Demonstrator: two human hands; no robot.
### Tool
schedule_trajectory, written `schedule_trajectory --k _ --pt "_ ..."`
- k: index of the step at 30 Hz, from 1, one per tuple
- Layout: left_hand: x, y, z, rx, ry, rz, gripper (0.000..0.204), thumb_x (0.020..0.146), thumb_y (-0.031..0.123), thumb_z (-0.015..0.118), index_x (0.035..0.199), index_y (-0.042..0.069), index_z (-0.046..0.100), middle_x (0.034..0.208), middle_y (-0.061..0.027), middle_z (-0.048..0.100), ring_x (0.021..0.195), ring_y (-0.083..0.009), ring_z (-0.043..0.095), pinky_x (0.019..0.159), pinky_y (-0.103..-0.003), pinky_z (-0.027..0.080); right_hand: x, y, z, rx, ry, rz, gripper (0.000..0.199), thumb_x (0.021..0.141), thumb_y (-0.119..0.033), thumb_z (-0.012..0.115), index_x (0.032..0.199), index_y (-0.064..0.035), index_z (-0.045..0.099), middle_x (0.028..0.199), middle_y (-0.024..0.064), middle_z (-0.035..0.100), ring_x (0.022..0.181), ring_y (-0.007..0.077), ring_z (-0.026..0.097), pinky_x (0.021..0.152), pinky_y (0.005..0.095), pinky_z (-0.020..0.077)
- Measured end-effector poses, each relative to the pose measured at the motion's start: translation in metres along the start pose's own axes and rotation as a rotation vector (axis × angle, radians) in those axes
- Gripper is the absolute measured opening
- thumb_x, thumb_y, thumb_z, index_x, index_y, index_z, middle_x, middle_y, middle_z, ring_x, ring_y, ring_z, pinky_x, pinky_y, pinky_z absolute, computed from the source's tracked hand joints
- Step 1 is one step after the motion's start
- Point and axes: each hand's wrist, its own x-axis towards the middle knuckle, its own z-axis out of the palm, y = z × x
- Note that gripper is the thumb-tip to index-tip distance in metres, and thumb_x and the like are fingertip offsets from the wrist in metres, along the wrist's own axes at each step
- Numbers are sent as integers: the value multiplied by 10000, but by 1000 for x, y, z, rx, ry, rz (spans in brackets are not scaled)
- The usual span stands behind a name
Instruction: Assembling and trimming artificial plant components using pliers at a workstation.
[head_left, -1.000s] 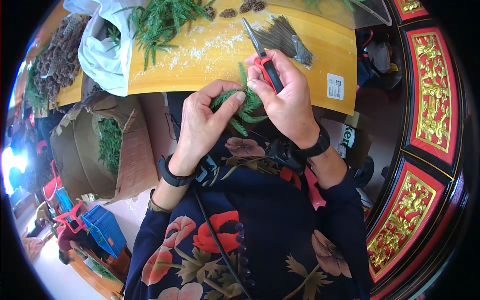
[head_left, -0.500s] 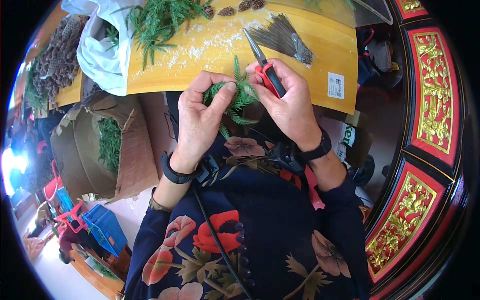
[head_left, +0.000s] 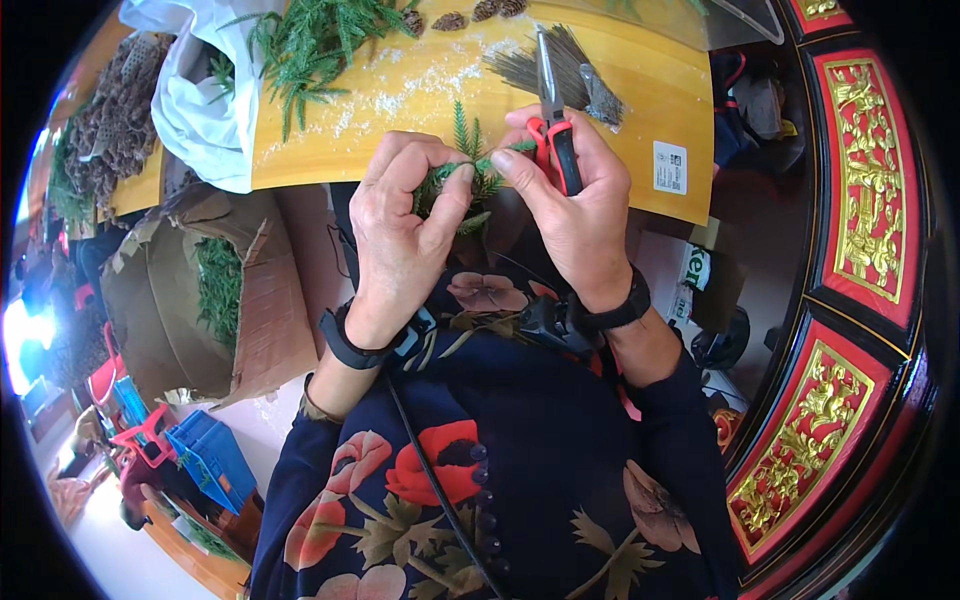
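My left hand (head_left: 398,220) pinches a green artificial pine sprig (head_left: 462,135) between thumb and fingers, just off the table's near edge. Long-nose pliers (head_left: 552,98) with red and black handles rest in my right hand (head_left: 583,215), their jaws pointing up and away. The thumb and finger of that same hand also grip a green strand that runs across to the sprig. Part of the sprig is hidden behind my left fingers. Beyond the pliers lies a bundle of thin dark stems (head_left: 525,70), one end wrapped in clear plastic.
On the yellow table (head_left: 400,145) are white crumbs, pine branches (head_left: 315,50) and several pine cones (head_left: 450,20). A white bag (head_left: 190,130) hangs at its left. Below stand a torn cardboard box (head_left: 165,290) with greenery and a blue crate (head_left: 212,460). Carved red-gold panels (head_left: 868,180) line the right.
The pliers have swung from leaning left to nearly upright. My right thumb and finger have closed on a green strand, now stretched between both hands. My left hand has barely moved.
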Motion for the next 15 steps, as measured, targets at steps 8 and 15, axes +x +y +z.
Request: schedule_trajectory --k 8,15 --pt "-3 1 3 -881 -67 -530 91 893 62 612 952 -7 605 958 -53 669 848 -60 569 775 -221 474 -16 6 6 -117 63 -54 243 834 16 673 1058 -19 585 843 1 618 757 34 542 695 180 451" --pt "-4 -3 10 -862 -81 -469 94 895 51 612 968 -8 606 949 -53 665 831 -57 577 779 -202 473 -16 7 3 -214 71 -99 235 838 4 673 1055 -12 583 862 9 630 777 39 554 705 191 460"
